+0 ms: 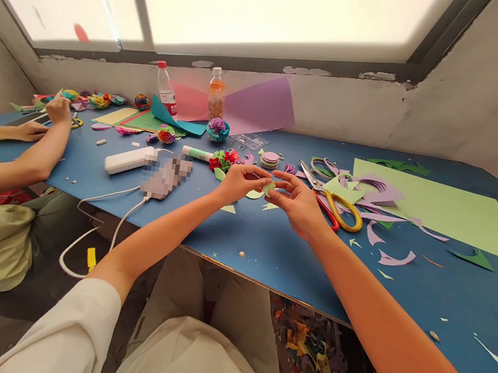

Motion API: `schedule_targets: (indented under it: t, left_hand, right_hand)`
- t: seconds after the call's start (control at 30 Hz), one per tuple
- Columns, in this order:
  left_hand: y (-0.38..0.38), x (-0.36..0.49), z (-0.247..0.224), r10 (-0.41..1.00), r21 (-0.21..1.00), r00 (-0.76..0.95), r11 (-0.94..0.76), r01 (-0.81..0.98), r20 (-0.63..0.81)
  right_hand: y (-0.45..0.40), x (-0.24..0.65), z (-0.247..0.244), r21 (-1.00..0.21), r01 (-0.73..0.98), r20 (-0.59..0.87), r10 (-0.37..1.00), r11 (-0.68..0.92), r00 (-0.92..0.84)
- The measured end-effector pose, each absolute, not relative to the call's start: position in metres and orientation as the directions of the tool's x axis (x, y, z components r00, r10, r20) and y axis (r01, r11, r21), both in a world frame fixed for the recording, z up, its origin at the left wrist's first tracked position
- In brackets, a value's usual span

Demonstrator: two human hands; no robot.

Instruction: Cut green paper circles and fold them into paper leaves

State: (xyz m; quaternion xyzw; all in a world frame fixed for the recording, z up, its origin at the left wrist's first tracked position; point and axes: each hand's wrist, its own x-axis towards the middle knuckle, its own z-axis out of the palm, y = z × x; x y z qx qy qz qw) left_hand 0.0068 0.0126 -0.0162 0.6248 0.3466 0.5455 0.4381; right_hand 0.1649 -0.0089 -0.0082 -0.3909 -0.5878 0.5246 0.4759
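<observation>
Between my two hands, just above the blue table (223, 233), is a small light green paper piece (269, 188). My left hand (242, 183) pinches its left side, and my right hand (299, 204) grips its right side with thumb and fingers. Beneath the hands lie a pale green paper disc (254, 194) and a few cut scraps. Close to my right hand rest scissors with yellow handles (344, 211) and a second pair with red handles (330, 216), partly hidden. Behind my left hand sit red and green curled paper flowers (224, 160) and a glue stick (196, 153).
A white power bank (129, 160) and a blurred phone (166, 176) with cables lie to the left. Purple scraps (380, 191) and a light green sheet (444, 208) cover the right. Bottles (217, 94) stand behind. A co-worker's arms (42, 144) reach over the left end.
</observation>
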Motion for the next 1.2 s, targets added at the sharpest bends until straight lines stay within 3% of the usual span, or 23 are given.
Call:
schedule_targets:
  t: [0.17,0.37,0.53,0.7,0.93,1.07,1.2]
  left_hand:
    - [0.013,-0.002,-0.007,0.885,0.956,0.363,-0.256,-0.144,0.292]
    - [0.012,-0.009,-0.001,0.793,0.942,0.509,-0.278,-0.188,0.335]
    - [0.015,-0.008,-0.006,0.869,0.942,0.365,-0.288,-0.172,0.333]
    - [0.021,-0.009,-0.012,0.913,0.943,0.241,-0.305,-0.133,0.329]
    - [0.024,-0.012,-0.014,0.913,0.964,0.337,-0.261,0.043,0.232]
    - [0.025,-0.012,-0.018,0.878,0.903,0.435,-0.336,0.268,0.198]
    - [0.027,-0.015,-0.021,0.885,0.852,0.414,-0.377,0.362,0.215]
  right_hand:
    - [-0.008,0.171,-0.004,-0.997,-0.062,0.053,0.946,0.035,-0.319]
    - [-0.009,0.178,0.004,-0.999,-0.02,-0.028,0.9,-0.04,-0.434]
    - [-0.008,0.178,0.003,-0.998,-0.016,-0.043,0.9,-0.055,-0.434]
    - [-0.008,0.17,-0.002,-0.993,0.06,0.078,0.941,0.104,-0.328]
    - [-0.003,0.17,-0.014,-0.936,0.254,0.181,0.951,0.245,-0.252]
    - [0.0,0.172,-0.019,-0.838,0.431,0.234,0.934,0.335,-0.271]
    - [0.006,0.176,-0.021,-0.697,0.559,0.372,0.893,0.448,-0.252]
